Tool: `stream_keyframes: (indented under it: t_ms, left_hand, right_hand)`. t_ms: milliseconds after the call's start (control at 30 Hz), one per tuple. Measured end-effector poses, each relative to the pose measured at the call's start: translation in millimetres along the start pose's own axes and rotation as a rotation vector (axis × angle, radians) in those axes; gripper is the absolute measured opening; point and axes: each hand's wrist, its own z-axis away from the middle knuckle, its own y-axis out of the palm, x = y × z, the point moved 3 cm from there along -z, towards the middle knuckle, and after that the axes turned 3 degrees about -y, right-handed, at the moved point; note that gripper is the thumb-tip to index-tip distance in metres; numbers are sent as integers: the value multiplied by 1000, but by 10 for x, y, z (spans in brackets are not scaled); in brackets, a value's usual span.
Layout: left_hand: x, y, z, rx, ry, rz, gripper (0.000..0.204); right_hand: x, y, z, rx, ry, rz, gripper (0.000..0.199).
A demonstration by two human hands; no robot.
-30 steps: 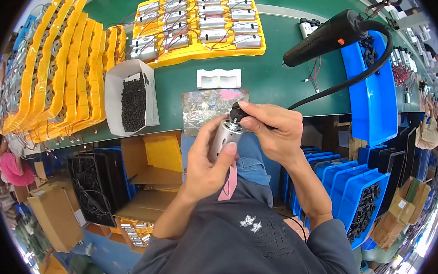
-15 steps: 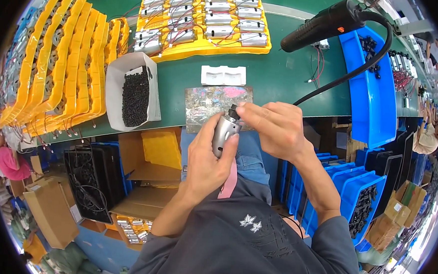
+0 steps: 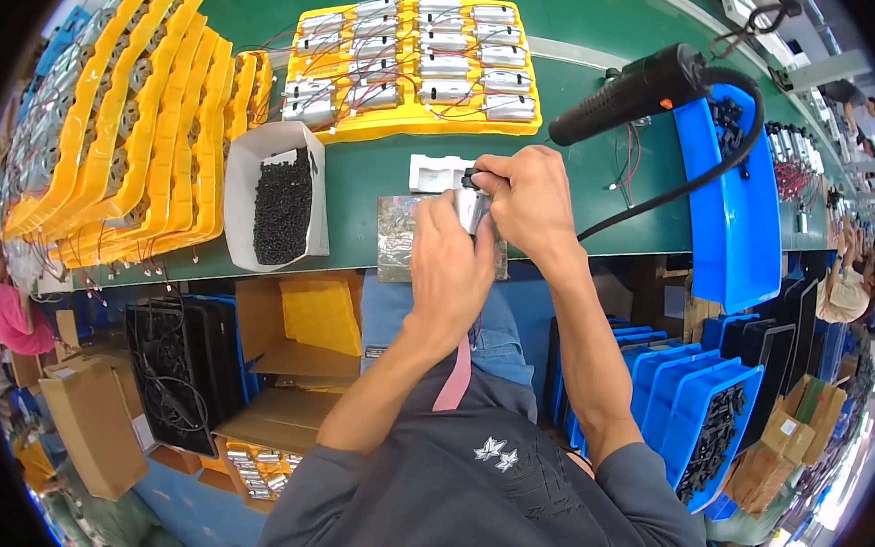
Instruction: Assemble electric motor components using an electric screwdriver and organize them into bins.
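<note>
Bench (image 3: 363, 174) ahead; left grip (image 3: 448, 259) clasps a motor (image 3: 469, 211), right grip (image 3: 532, 201) pinches a black cap (image 3: 470, 178), apparently at its far end.

The left hand (image 3: 448, 266) grips a silver cylindrical metal motor (image 3: 469, 213), and the right hand (image 3: 532, 204) pinches a small black part (image 3: 469, 178) at the motor's far end. Beyond the hands, a white recessed block (image 3: 429, 181) rests on the green worktable (image 3: 583, 187), with a yellow moulded plastic tray (image 3: 427, 124) of wired silver motors (image 3: 444, 65) behind it.
</note>
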Motion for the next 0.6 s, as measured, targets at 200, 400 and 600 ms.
stream_keyframes:
  t_ms: [200, 400, 600]
  left_hand:
    - [45, 213, -109, -63, 22, -282, 32]
    - [40, 273, -197, -58, 0, -350, 27]
    - [23, 299, -239, -68, -16, -374, 27]
  right_hand:
    - [-168, 220, -84, -54, -44, -6, 10]
    - [-225, 265, -197, -15, 0, -10, 11]
    - [-292, 283, -314, 91, 25, -20, 9]
